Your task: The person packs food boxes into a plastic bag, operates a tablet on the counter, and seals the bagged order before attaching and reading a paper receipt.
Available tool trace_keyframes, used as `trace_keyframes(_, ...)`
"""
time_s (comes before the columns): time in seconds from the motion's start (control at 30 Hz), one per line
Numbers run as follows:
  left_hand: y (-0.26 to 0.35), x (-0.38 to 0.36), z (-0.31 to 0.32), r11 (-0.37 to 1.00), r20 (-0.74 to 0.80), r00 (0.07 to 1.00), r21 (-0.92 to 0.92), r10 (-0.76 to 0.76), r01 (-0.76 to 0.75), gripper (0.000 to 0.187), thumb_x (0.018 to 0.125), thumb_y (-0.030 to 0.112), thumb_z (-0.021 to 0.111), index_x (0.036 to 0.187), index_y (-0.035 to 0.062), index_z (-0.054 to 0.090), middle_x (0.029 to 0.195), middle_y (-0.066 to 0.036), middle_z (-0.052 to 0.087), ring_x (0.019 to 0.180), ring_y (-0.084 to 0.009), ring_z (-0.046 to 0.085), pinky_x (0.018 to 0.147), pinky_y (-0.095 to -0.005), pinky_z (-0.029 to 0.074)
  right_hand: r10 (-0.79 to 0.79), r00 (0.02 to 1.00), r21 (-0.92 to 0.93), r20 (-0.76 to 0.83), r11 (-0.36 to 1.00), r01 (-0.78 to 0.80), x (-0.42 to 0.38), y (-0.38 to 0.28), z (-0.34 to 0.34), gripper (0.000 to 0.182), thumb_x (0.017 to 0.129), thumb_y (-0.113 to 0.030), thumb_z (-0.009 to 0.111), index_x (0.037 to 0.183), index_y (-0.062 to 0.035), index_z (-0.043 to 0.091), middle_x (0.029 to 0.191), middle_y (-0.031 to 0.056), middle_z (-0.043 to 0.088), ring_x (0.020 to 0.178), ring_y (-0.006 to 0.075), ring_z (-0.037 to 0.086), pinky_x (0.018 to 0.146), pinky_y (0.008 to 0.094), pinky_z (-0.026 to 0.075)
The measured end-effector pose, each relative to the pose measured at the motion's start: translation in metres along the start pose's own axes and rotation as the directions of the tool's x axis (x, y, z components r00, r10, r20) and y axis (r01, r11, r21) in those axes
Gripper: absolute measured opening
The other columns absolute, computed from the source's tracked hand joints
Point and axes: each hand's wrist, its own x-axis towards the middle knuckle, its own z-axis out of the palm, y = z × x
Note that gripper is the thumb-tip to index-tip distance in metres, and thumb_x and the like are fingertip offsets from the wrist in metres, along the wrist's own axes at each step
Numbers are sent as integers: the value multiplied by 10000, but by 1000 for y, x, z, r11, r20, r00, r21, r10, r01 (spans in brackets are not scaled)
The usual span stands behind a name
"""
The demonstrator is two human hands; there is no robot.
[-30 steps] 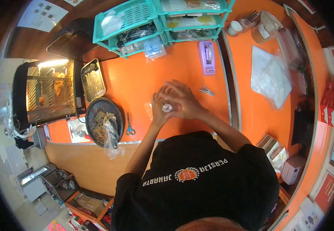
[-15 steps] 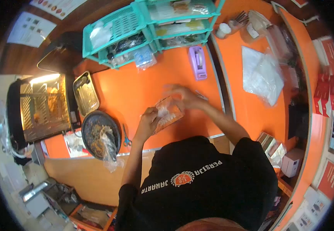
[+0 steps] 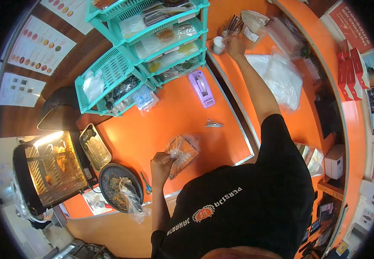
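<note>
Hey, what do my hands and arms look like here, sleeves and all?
Your left hand and right hand are ungloved, forearms uncovered below short black sleeves. The black shirt carries white lettering around an orange crest. Rings: too small to tell.

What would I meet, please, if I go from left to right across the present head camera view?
Lit glass case, round dark pan, scissors, left hand, orange packet, metal clips, right hand, white plastic bags, white box.
</note>
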Motion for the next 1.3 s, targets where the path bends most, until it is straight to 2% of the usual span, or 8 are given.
trace_keyframes(0.37, 3, 0, 2, 995, 41, 999, 99, 16, -20, 173, 797, 105, 842, 810, -33, 739, 810, -200, 711, 758, -323, 692, 685, -397, 535, 91, 981, 95, 170, 990, -108, 12, 2, -17, 178, 833, -354, 726, 902, -191, 741, 958, 65, 769, 930, 308, 737, 818, 464, 565)
trace_keyframes(0.57, 1, -9, 13, 988, -56, 994, 119, -96, 102, 203, 837, 146, 842, 846, -39, 760, 817, -204, 722, 699, -292, 698, 649, -375, 524, 78, 986, 193, 147, 975, -106, 15, -1, -27, 82, 880, -154, 714, 953, -141, 750, 926, 48, 782, 878, 223, 746, 782, 377, 575)
trace_keyframes(0.63, -3, -15, 16, 988, -111, 987, 89, -116, 126, 211, 845, 145, 835, 827, -46, 747, 794, -200, 712, 663, -291, 680, 627, -380, 512, -102, 984, 159, -149, 979, 126, 5, -20, -59, 120, 896, -45, 685, 989, -98, 740, 907, 69, 773, 831, 192, 739, 757, 336, 571)
trace_keyframes(0.73, -6, -18, 19, 964, -98, 965, 88, -244, 253, 150, 810, 75, 818, 816, -34, 716, 788, -205, 681, 711, -327, 646, 662, -396, 511, -143, 961, 361, -236, 906, 223, -25, -68, -123, 94, 923, -87, 666, 977, -97, 743, 952, 80, 774, 831, 238, 752, 688, 374, 566)
trace_keyframes(0.9, -26, -27, 26, 979, -176, 981, 197, 88, -52, 123, 782, 30, 793, 904, 35, 794, 814, -128, 704, 796, -294, 626, 779, -386, 542, -223, 965, 908, 138, 418, -33, -169, -145, -122, 53, 940, -15, 684, 972, -9, 725, 1001, 71, 774, 892, 137, 731, 781, 300, 589)
trace_keyframes(0.97, -10, -24, 23, 954, -224, 948, 244, 228, -172, 169, 757, 21, 788, 919, 65, 808, 896, -91, 722, 889, -289, 625, 813, -388, 545, -194, 799, 789, 569, 404, -464, -260, -180, -112, 74, 928, -53, 741, 1000, -38, 738, 970, 40, 760, 865, 131, 720, 797, 293, 587)
trace_keyframes(1.07, 8, -27, 13, 921, -192, 953, 359, 234, -154, 226, 743, 3, 778, 952, 82, 816, 996, -68, 735, 970, -283, 624, 837, -389, 544, -273, 538, 593, 797, 521, -614, -348, -207, -105, 49, 920, -41, 749, 953, -13, 726, 942, 57, 751, 878, 126, 716, 808, 296, 583)
trace_keyframes(1.3, -6, -25, 10, 965, -129, 968, 177, 217, -193, 222, 755, -26, 754, 952, 59, 814, 1050, -64, 732, 1101, -287, 626, 932, -392, 537, -499, 603, 737, 622, 635, -234, -376, -210, -106, 143, 864, -86, 780, 939, 12, 707, 994, 123, 724, 876, 239, 728, 804, 379, 576)
